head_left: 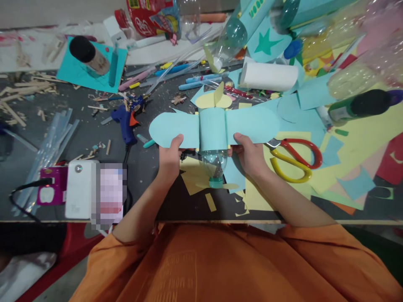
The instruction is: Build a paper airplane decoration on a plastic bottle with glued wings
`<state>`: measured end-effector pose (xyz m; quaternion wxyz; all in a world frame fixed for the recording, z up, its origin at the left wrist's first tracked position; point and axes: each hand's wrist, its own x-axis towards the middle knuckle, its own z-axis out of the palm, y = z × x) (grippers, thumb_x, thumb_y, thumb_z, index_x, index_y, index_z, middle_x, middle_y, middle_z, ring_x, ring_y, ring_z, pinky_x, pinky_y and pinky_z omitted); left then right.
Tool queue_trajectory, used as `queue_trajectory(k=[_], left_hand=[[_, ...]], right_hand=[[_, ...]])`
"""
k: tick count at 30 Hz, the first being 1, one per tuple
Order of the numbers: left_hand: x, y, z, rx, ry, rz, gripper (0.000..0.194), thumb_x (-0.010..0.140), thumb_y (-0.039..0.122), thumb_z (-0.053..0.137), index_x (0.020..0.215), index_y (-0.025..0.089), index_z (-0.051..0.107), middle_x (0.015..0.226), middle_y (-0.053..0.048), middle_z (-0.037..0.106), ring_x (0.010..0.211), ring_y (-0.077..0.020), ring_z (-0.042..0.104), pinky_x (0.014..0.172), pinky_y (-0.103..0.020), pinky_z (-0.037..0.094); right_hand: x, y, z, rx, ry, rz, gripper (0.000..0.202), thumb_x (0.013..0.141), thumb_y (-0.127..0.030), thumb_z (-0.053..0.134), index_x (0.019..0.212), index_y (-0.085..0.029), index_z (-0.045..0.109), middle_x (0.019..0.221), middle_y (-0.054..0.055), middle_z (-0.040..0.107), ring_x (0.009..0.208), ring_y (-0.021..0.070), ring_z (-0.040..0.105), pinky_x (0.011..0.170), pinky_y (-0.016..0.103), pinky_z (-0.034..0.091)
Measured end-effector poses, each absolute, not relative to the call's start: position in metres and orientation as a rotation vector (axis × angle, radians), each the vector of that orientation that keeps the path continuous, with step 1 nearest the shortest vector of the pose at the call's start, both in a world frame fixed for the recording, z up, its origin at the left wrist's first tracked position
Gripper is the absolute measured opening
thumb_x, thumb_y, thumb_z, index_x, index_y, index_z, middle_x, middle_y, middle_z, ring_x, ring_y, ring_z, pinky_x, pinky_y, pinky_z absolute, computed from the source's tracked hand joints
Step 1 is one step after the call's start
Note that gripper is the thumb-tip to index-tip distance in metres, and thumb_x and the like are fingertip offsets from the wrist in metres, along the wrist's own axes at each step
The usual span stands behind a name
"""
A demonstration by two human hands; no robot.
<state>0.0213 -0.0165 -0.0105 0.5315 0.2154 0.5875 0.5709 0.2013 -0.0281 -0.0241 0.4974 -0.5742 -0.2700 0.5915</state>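
Between my hands is a toy airplane (pixel 213 130) made from a clear plastic bottle wrapped in light blue paper. Its green cap (pixel 215 182) points toward me, with a pale yellow propeller strip behind it. Yellow tail pieces (pixel 214 100) stand at the far end. My left hand (pixel 170 157) pinches the left wing (pixel 174 128), thumb on top and fingers underneath. The right wing (pixel 252 123) is gripped the same way by my right hand (pixel 250 155). The fingers below both wings are mostly hidden.
Scissors (pixel 297 159) with red and yellow handles lie right of my right hand. A blue glue gun (pixel 126 121) rests to the left, near glue sticks (pixel 52 151) and a white power bank (pixel 80 188). Bottles, paper scraps and a white paper roll (pixel 269 76) crowd the back and right.
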Motion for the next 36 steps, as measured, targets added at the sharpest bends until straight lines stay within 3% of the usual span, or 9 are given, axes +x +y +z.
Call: queue_trajectory(k=[7,16,22,28,36], left_hand=[[0.0217,-0.0171,-0.0158,0.552,1.399,1.376,0.046,0.063,0.031,0.074,0.106,0.02,0.061,0.086,-0.003,0.066,0.077,-0.0194,0.068,0.073,-0.033,0.064],[0.0218,-0.0184,-0.0171,0.59,1.427,1.344,0.053,0.061,0.04,0.075,0.108,0.022,0.06,0.096,-0.007,0.067,0.106,-0.0275,0.066,0.082,-0.036,0.063],[0.0204,-0.0206,-0.016,0.614,1.449,1.281,0.057,0.06,0.044,0.076,0.109,0.021,0.06,0.099,-0.008,0.068,0.11,-0.0267,0.064,0.088,-0.035,0.06],[0.0173,-0.0214,-0.0179,0.651,1.404,1.249,0.068,0.061,0.046,0.077,0.122,0.023,0.057,0.106,-0.01,0.068,0.115,-0.0293,0.064,0.088,-0.037,0.059],[0.0186,-0.0229,-0.0131,0.642,1.356,1.232,0.075,0.065,0.044,0.079,0.131,0.02,0.053,0.109,-0.01,0.069,0.115,-0.0282,0.064,0.091,-0.035,0.059]], right_hand=[[0.2018,-0.0282,-0.0253,-1.378,-0.691,1.441,0.027,0.07,-0.041,0.069,0.069,-0.023,0.05,0.05,-0.004,0.049,0.045,0.0126,0.049,0.053,0.033,0.048],[0.2025,-0.0301,-0.0264,-1.359,-0.7,1.452,0.025,0.073,-0.038,0.068,0.069,-0.022,0.05,0.049,-0.004,0.049,0.045,0.0128,0.05,0.055,0.033,0.048],[0.2032,-0.0304,-0.0284,-1.33,-0.708,1.458,0.024,0.075,-0.038,0.069,0.068,-0.022,0.051,0.049,-0.005,0.049,0.045,0.0121,0.05,0.053,0.031,0.048],[0.2031,-0.0323,-0.0296,-1.295,-0.821,1.409,0.032,0.08,-0.035,0.068,0.059,-0.023,0.049,0.045,-0.007,0.045,0.041,0.0079,0.044,0.049,0.026,0.042],[0.2066,-0.0326,-0.0334,-1.285,-0.92,1.422,0.037,0.08,-0.038,0.073,0.056,-0.022,0.05,0.046,-0.007,0.045,0.044,0.0081,0.045,0.052,0.027,0.043]])
